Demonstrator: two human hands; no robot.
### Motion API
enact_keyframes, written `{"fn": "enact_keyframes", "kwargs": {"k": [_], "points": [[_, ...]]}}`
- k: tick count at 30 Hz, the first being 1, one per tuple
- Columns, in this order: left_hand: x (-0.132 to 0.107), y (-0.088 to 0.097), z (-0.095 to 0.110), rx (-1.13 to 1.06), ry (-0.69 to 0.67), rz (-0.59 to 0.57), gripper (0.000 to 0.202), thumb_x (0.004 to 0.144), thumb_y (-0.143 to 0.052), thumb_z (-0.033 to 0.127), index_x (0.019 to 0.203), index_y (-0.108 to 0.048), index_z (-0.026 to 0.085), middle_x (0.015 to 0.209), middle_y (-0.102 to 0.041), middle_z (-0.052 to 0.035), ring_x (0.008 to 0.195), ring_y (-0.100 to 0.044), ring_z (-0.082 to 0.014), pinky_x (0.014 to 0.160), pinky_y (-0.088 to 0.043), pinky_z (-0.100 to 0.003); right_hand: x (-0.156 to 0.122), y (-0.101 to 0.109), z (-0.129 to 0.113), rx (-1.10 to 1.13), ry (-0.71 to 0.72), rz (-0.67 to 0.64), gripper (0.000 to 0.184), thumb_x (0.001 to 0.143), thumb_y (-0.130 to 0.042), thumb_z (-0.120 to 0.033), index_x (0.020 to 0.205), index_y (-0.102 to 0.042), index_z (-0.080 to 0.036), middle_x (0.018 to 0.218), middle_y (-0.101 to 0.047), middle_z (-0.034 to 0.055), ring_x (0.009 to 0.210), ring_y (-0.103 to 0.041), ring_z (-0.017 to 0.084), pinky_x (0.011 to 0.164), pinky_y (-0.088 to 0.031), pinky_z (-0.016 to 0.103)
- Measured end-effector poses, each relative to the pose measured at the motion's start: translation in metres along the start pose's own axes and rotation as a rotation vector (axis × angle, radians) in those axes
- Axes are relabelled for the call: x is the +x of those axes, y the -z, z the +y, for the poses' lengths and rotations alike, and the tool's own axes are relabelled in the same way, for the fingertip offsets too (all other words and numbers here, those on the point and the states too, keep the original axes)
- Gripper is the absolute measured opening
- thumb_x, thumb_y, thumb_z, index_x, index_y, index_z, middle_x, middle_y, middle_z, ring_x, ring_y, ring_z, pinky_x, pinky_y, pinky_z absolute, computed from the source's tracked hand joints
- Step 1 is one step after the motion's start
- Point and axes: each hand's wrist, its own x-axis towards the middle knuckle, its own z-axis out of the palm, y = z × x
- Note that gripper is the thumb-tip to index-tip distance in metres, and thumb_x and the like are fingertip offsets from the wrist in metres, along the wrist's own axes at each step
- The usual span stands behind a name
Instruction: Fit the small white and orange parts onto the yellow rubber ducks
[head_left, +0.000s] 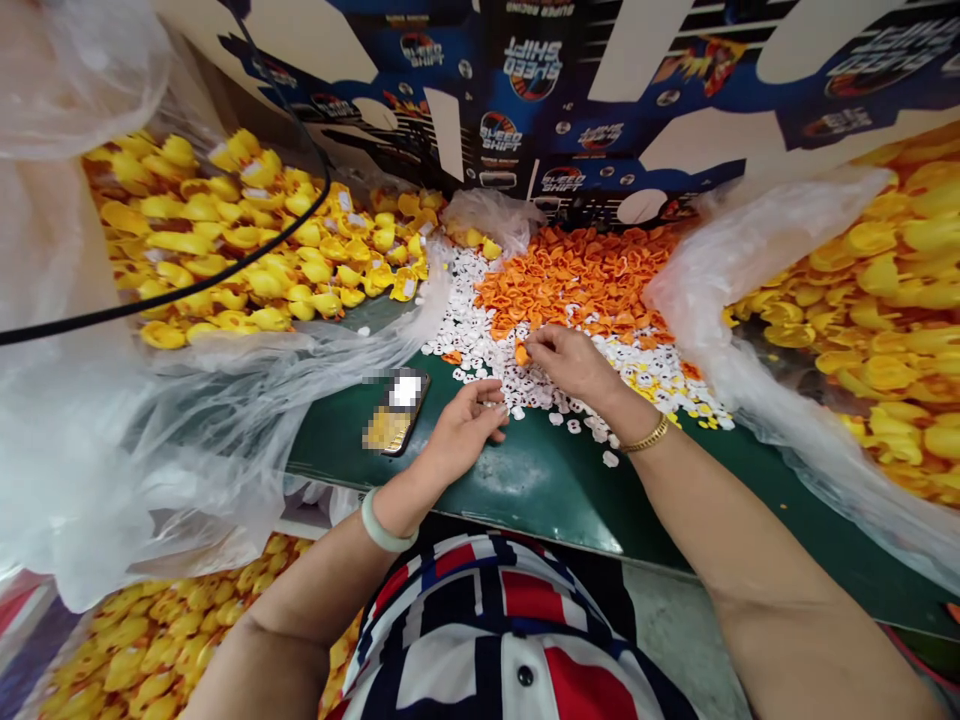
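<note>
- Two bare hands work over a green table point(517, 490), seen from the wearer's own eyes; clock directions are as seen in this view.
- The right forearm reaches in from 5 o'clock. The right hand point(564, 366) points to 10 o'clock, its back turned up, wrist ringed by a gold bracelet point(646, 433).
- Its thumb and index finger are pinched together on a small orange piece point(523, 354), which is over the white pieces point(525, 385).
- The left forearm comes from 7 o'clock, wearing a pale bangle point(384, 524). The left hand point(466, 428) points to 2 o'clock, fingers loosely bent, partly spread; whether they grip anything, I cannot tell.
- From the right fingertips, the orange pile point(585, 275) spreads at 1 o'clock, beyond the white pieces. The left hand is near, at 7 o'clock.
- A phone point(399, 415) lies at 9 o'clock from the left hand.
- Yellow parts heap at 10 o'clock point(247, 240) and 3 o'clock.
</note>
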Motion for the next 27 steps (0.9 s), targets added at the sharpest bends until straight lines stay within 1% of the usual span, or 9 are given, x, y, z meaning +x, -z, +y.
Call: {"fn": "enact_keyframes", "kwargs": {"k": [3,5,10,14,18,20,23,25,27], "points": [[0.016,-0.007,0.001,-0.023,-0.005,0.018,0.050,0.078,-0.073,0.032,0.122,-0.055,0.016,0.118,-0.055,-0.0117,0.082,-0.065,-0.0152,0.062,-0.056,-0.026,-0.018,-0.003,0.004,0.340,-0.084,-0.106,0.016,0.083,-0.055,-0.033,0.078,-0.062,-0.020,0.066,-0.061,-0.0033,0.057,-0.054,0.012,0.055,-0.042,0.024],[0.027,-0.011,0.002,-0.033,-0.021,0.000,0.050,0.079,-0.073,0.034,0.123,-0.056,0.017,0.114,-0.058,-0.0101,0.082,-0.065,-0.0149,0.062,-0.055,-0.025,-0.027,-0.004,0.005,0.490,-0.129,-0.147,0.015,0.081,-0.058,-0.034,0.079,-0.061,-0.020,0.065,-0.060,-0.0043,0.053,-0.052,0.010,0.052,-0.042,0.023],[0.043,-0.019,-0.002,-0.093,-0.063,-0.102,0.055,0.076,-0.075,0.040,0.123,-0.058,0.017,0.087,-0.064,-0.0024,0.068,-0.063,-0.0125,0.060,-0.053,-0.026,-0.039,-0.008,0.001,0.544,-0.213,-0.148,0.015,0.082,-0.058,-0.033,0.083,-0.061,-0.019,0.061,-0.061,-0.0042,0.047,-0.051,0.008,0.044,-0.041,0.019],[0.045,-0.016,-0.006,-0.182,-0.036,-0.109,0.056,0.067,-0.083,0.040,0.112,-0.060,0.015,0.085,-0.066,-0.0011,0.066,-0.066,-0.0127,0.063,-0.056,-0.027,-0.042,-0.018,0.005,0.624,-0.254,-0.148,0.015,0.083,-0.057,-0.033,0.089,-0.060,-0.020,0.064,-0.063,-0.0034,0.047,-0.055,0.009,0.045,-0.045,0.019],[0.046,-0.013,-0.004,-0.264,0.011,-0.077,0.060,0.064,-0.087,0.038,0.111,-0.058,0.014,0.086,-0.069,-0.0023,0.069,-0.069,-0.0133,0.067,-0.058,-0.027,-0.043,-0.022,0.008,0.644,-0.161,-0.070,0.018,0.085,-0.059,-0.036,0.096,-0.058,-0.021,0.074,-0.065,-0.0024,0.056,-0.061,0.011,0.056,-0.053,0.025],[0.046,-0.013,-0.001,-0.272,0.068,-0.101,0.059,0.069,-0.085,0.039,0.114,-0.056,0.013,0.082,-0.069,-0.0024,0.068,-0.069,-0.0144,0.066,-0.059,-0.029,-0.044,-0.020,0.008,0.519,-0.068,0.025,0.016,0.088,-0.057,-0.035,0.096,-0.058,-0.022,0.080,-0.065,-0.0008,0.065,-0.062,0.014,0.064,-0.054,0.029],[0.043,-0.012,0.004,-0.302,0.108,-0.084,0.070,0.076,-0.081,0.040,0.130,-0.046,0.013,0.083,-0.070,-0.0034,0.070,-0.071,-0.0167,0.065,-0.060,-0.031,-0.046,-0.017,0.005,0.226,0.170,0.165,0.012,0.092,-0.050,-0.026,0.097,-0.060,-0.021,0.095,-0.067,0.0052,0.089,-0.063,0.019,0.084,-0.052,0.036],[0.041,-0.011,0.007,-0.314,0.094,-0.057,0.079,0.075,-0.082,0.040,0.137,-0.041,0.015,0.087,-0.072,-0.0040,0.070,-0.072,-0.0171,0.066,-0.060,-0.031,-0.048,-0.016,0.002,0.105,0.308,0.172,0.018,0.094,-0.044,-0.021,0.101,-0.061,-0.021,0.102,-0.066,0.0080,0.099,-0.061,0.021,0.090,-0.049,0.038],[0.040,-0.009,0.009,-0.282,0.104,-0.099,0.073,0.070,-0.085,0.038,0.129,-0.051,0.013,0.086,-0.072,-0.0044,0.068,-0.071,-0.0161,0.067,-0.060,-0.031,-0.051,-0.016,-0.001,0.069,0.367,0.138,0.022,0.096,-0.042,-0.019,0.104,-0.062,-0.021,0.102,-0.067,0.0085,0.098,-0.061,0.021,0.090,-0.049,0.037]]}}
